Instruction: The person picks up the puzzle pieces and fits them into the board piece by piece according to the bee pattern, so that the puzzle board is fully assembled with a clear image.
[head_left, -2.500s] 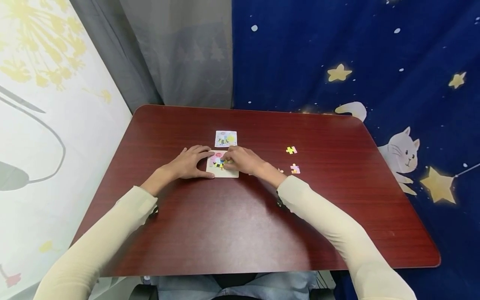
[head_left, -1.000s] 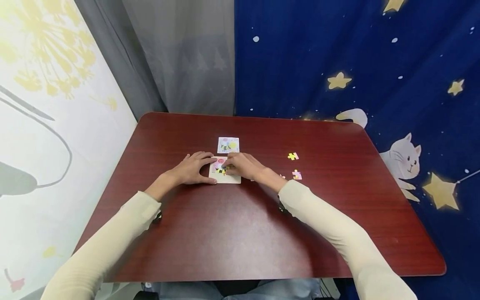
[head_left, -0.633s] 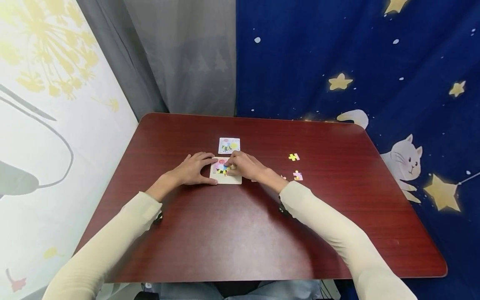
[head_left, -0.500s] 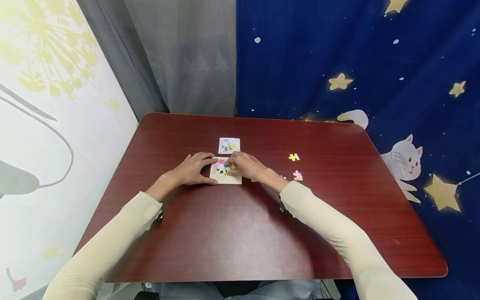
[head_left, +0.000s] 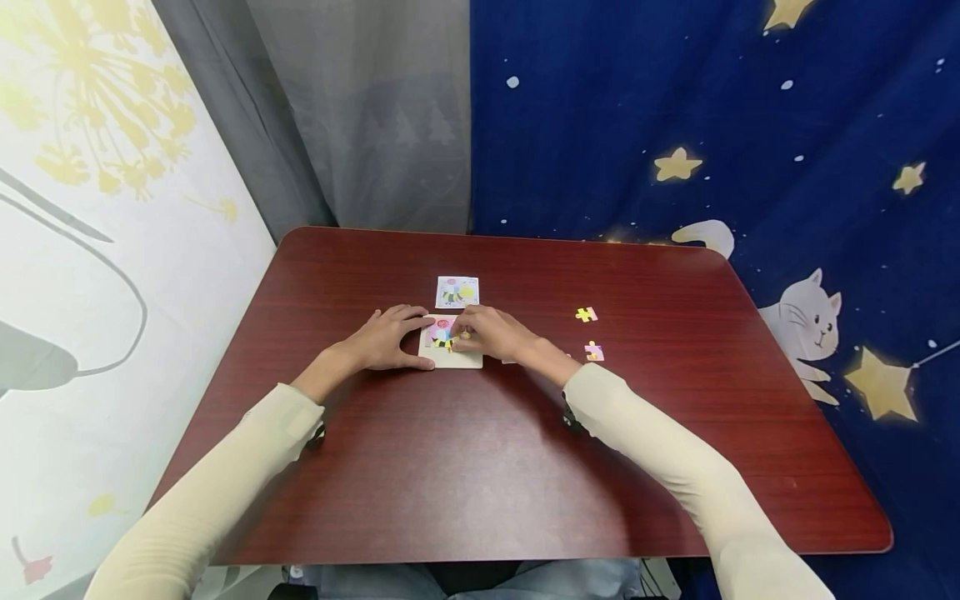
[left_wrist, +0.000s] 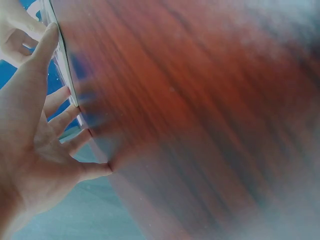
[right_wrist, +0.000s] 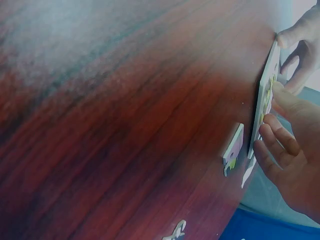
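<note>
A cream puzzle board [head_left: 457, 361] lies flat on the table, its upper left filled with pieces showing a pink and bee-striped picture. My left hand [head_left: 381, 337] has its fingers spread at the board's left side. Its thumb touches the near left corner, and its index finger reaches the far left corner. My right hand [head_left: 495, 332] is bent over the board's right half and pinches a puzzle piece, mostly covered by the fingers. In the right wrist view, the fingertips of the right hand [right_wrist: 295, 145] touch the board's face [right_wrist: 265, 95].
Beyond the board lies a picture card [head_left: 457, 292] with a bee. Loose puzzle pieces lie to the right, a yellow-pink one [head_left: 587, 314] and a pink one [head_left: 594, 351]. Another loose piece [right_wrist: 234, 148] lies near the board, mostly hidden in the head view by the right hand.
The right hand's fingers shift slightly over the board's right half, with the wrist moving a little to the right. The left hand stays at the board's left side. Loose pieces stay put.
</note>
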